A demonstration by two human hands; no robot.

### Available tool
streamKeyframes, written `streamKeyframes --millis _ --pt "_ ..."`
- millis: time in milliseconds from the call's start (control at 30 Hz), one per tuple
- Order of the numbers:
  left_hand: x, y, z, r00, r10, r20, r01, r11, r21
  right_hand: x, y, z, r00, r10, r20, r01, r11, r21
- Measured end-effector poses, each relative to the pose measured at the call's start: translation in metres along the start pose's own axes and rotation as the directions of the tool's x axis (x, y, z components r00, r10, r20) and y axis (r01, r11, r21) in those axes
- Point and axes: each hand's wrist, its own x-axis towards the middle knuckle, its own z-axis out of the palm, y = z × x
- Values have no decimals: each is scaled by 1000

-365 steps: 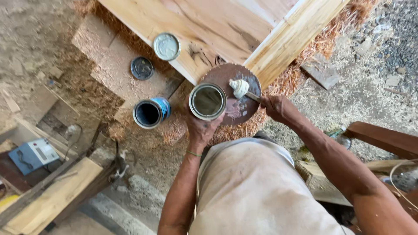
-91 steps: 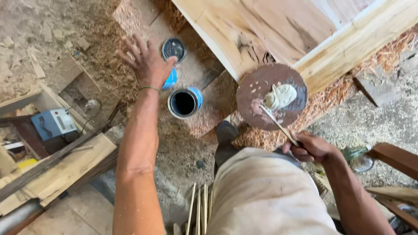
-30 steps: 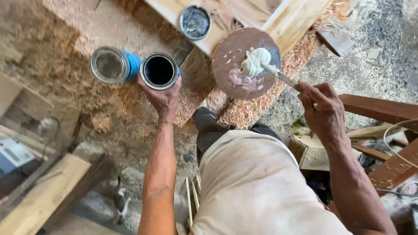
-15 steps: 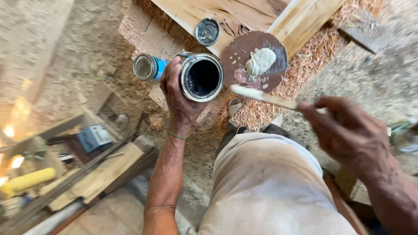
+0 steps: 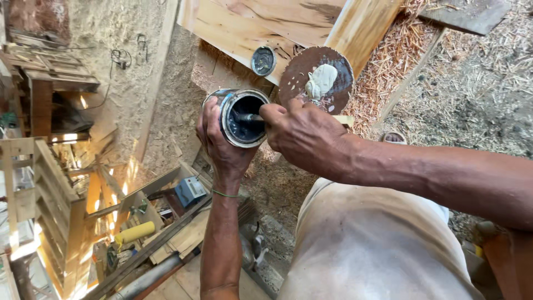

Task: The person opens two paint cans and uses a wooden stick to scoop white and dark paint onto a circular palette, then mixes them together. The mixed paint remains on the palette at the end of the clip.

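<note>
One open metal can (image 5: pixel 243 118), dark and wet inside, lifted off the ground and tilted toward the camera. Half a second ago stick clear of the can; now its tip sunk in the dark contents. Left hand (image 5: pixel 219 145) wrapped around the can, right hand (image 5: pixel 302 136) clenched on the stick (image 5: pixel 248 117).

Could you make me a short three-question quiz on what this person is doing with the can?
1. True or false: the left hand holds the open can up off the ground.
2. What does the right hand dip into the can? A) stick B) brush C) spoon
3. Fill in: a pale lump of putty lies on the round rusty ____.

Key: 1 true. 2 A, a stick whose tip reaches inside the can. 3 disc.
</note>
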Motion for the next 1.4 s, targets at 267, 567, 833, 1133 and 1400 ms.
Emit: streamKeyframes --millis 267,567,833,1133,1400 --pt "23 -22 1 997 54 -47 -54 999 0 31 0 -13 950 28 -310 -83 983 -166" --pt "30 -67 -4 995 64 -82 -63 998 14 67 -6 -6 907 77 -415 -171 966 -194" --pt "38 -79 -14 987 95 -127 -99 995 -25 80 -19 -23 967 63 -247 -82 994 -68" --pt "36 -77 -39 970 118 -210 -127 991 -29 72 -25 -51 960 -160 -231 100 963 -252" --pt "42 -54 -60 961 175 -213 -177 984 7 75 -35 -67 927 -231 -296 59 868 -494"
